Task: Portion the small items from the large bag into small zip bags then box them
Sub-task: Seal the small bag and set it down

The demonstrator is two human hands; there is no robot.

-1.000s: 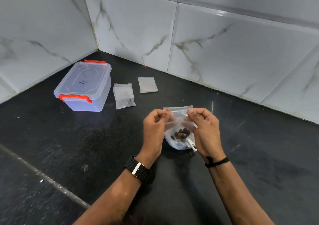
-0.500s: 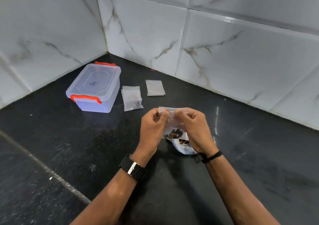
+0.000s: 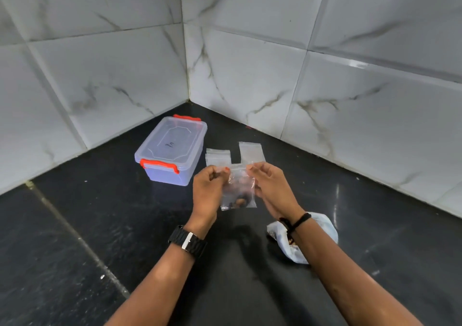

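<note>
**Hands lift a filled zip bag off the big bag to seal it**

Both hands have risen since the earlier frame, uncovering the big bag (image 3: 310,238), which now lies on the black counter (image 3: 75,250) at lower right, behind the right forearm. It looks crumpled, with a few dark items inside.

At centre frame, the left hand (image 3: 208,190) and right hand (image 3: 270,188) hold a small zip bag (image 3: 238,190) upright in the air between them. Each hand's thumb and fingers pinch a top corner. Dark items sit at the bag's bottom.

This looks like the sealing step. To do it well, keep the bag upright so the items stay low, then press along the whole strip from one corner to the other.

Just beyond the hands lie two more zip bags (image 3: 217,155) (image 3: 250,152). Farther, left of centre, stands the clear box (image 3: 172,150), its lid on and red latches down; it must be opened before boxing.
</note>
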